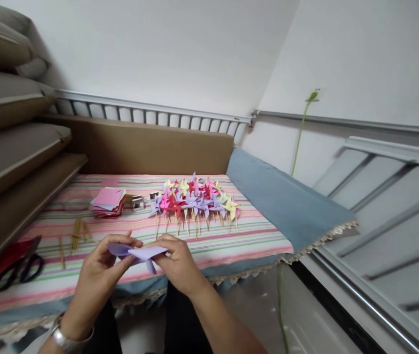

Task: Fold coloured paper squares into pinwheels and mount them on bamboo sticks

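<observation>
Between my two hands is a lavender paper pinwheel, its corners folded in toward the middle. My left hand pinches its left side, thumb below and fingers behind the paper. On the other side my right hand grips the right blade with thumb and fingers. Beyond the hands lie many finished pinwheels on sticks, in purple, pink, red and yellow. A stack of coloured paper squares sits to the left of them, with loose wooden sticks nearer to me.
Black-handled scissors lie at the left on red material. Small dark-and-silver items stand beside the paper stack. A striped cloth covers the surface. Stacked cushioned boards rise at the left; a metal railing stands right.
</observation>
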Demonstrator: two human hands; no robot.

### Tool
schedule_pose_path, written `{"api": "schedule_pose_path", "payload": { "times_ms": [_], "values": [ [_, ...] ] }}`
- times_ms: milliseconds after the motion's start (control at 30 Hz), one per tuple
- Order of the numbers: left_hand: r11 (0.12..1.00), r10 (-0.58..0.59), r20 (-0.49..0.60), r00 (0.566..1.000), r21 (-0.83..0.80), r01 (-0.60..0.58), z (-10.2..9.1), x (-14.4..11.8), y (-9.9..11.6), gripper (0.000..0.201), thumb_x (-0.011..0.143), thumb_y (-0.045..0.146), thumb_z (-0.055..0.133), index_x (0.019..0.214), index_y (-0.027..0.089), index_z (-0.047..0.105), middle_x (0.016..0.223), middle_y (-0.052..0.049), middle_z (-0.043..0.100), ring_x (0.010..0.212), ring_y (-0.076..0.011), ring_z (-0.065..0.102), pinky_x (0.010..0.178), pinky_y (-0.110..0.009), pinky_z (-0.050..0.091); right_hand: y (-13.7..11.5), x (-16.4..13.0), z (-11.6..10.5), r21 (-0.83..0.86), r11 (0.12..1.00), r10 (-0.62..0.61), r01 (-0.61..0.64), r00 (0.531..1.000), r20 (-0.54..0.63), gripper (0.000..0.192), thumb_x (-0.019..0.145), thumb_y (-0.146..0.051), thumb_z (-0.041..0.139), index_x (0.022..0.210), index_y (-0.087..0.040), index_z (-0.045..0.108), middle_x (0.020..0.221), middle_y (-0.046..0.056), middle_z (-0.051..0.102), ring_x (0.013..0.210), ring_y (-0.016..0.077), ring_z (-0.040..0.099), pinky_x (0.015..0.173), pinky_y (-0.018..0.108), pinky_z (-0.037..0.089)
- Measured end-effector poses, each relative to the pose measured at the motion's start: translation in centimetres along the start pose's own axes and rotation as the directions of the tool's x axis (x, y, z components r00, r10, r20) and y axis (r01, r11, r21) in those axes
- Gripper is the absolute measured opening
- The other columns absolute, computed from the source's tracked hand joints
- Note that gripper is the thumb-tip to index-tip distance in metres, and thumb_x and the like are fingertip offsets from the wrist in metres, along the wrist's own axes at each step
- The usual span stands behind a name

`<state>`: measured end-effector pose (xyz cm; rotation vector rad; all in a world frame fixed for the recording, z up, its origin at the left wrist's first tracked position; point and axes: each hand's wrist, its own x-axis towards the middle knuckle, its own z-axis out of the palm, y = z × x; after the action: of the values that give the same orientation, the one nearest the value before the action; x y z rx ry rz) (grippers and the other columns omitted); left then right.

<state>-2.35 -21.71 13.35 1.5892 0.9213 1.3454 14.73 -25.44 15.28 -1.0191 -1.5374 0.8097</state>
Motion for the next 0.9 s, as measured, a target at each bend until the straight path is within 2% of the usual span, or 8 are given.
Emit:
{"api": "schedule_pose_path", "payload": {
  "times_ms": [133, 367, 500, 600, 733, 900],
  "values": [
    [0.996, -0.082, 0.01, 0.997, -0.021, 0.082, 0.3, 0.2, -0.8, 0.031, 0.066, 0.028, 0.074, 0.092, 0.021, 0.059, 0.087, -0.004, 0.069, 0.092, -0.0219, 0.063, 0.082, -0.033, 0.05, 0.7, 0.1, -0.4, 0.017, 1.0, 0.019, -0.019, 1.0, -0.013, 0.018, 0.078, -0.017, 0.061, 0.089, -0.025, 0.074, 0.076, 0.001, 0.063, 0.075, 0.0134, 0.059, 0.07, 0.023, 0.045],
    [0.958, -0.212, 0.048, 0.976, -0.186, 0.217, 1.4, 0.9, -1.1, 0.035, 0.062, 0.026, 0.076, 0.091, 0.019, 0.058, 0.081, -0.002, 0.067, 0.074, -0.0169, 0.064, 0.067, -0.028, 0.053, 2.4, 0.3, -0.9, -0.002, 0.998, 0.067, -0.067, 0.998, -0.009, 0.018, 0.074, -0.012, 0.06, 0.081, -0.021, 0.074, 0.071, -0.001, 0.062, 0.071, 0.012, 0.057, 0.067, 0.022, 0.044],
    [0.931, -0.303, -0.014, 0.953, -0.219, 0.292, 1.7, 1.8, -2.1, 0.041, 0.057, 0.024, 0.079, 0.094, 0.018, 0.06, 0.078, 0.0, 0.066, 0.068, -0.0137, 0.062, 0.059, -0.022, 0.049, 5.2, -0.1, -1.5, 0.009, 0.983, 0.183, -0.184, 0.983, 0.014, 0.025, 0.069, -0.008, 0.059, 0.086, -0.02, 0.073, 0.081, 0.001, 0.067, 0.076, 0.0136, 0.061, 0.069, 0.023, 0.046],
    [0.9, -0.372, -0.036, 0.927, -0.258, 0.351, 1.9, 2.8, -2.8, 0.044, 0.055, 0.023, 0.079, 0.094, 0.016, 0.061, 0.072, 0.001, 0.066, 0.063, -0.0129, 0.061, 0.056, -0.022, 0.046, 8.1, -1.1, -1.9, -0.033, 0.95, 0.312, -0.312, 0.95, 0.013, 0.017, 0.067, -0.012, 0.062, 0.079, -0.018, 0.072, 0.073, 0.0, 0.068, 0.068, 0.0131, 0.06, 0.063, 0.022, 0.044],
    [0.852, -0.428, 0.01, 0.904, -0.328, 0.407, 2.7, 4.2, -4.1, 0.036, 0.051, 0.019, 0.079, 0.083, 0.014, 0.063, 0.072, -0.001, 0.068, 0.063, -0.0142, 0.063, 0.061, -0.024, 0.046, 11.4, -2.4, -2.2, -0.079, 0.925, 0.37, -0.371, 0.929, -0.026, 0.012, 0.066, -0.013, 0.06, 0.068, -0.018, 0.07, 0.062, -0.001, 0.064, 0.06, 0.0129, 0.057, 0.056, 0.022, 0.042],
    [0.807, -0.475, 0.045, 0.879, -0.376, 0.455, 3.9, 5.7, -6.6, 0.034, 0.048, 0.019, 0.08, 0.077, 0.014, 0.063, 0.073, -0.002, 0.069, 0.065, -0.0146, 0.063, 0.065, -0.026, 0.047, 14.1, -3.2, -2.0, -0.097, 0.896, 0.432, -0.434, 0.901, -0.04, 0.008, 0.064, -0.014, 0.061, 0.064, -0.016, 0.069, 0.058, 0.0, 0.063, 0.055, 0.014, 0.058, 0.053, 0.023, 0.042]
  ]
}}
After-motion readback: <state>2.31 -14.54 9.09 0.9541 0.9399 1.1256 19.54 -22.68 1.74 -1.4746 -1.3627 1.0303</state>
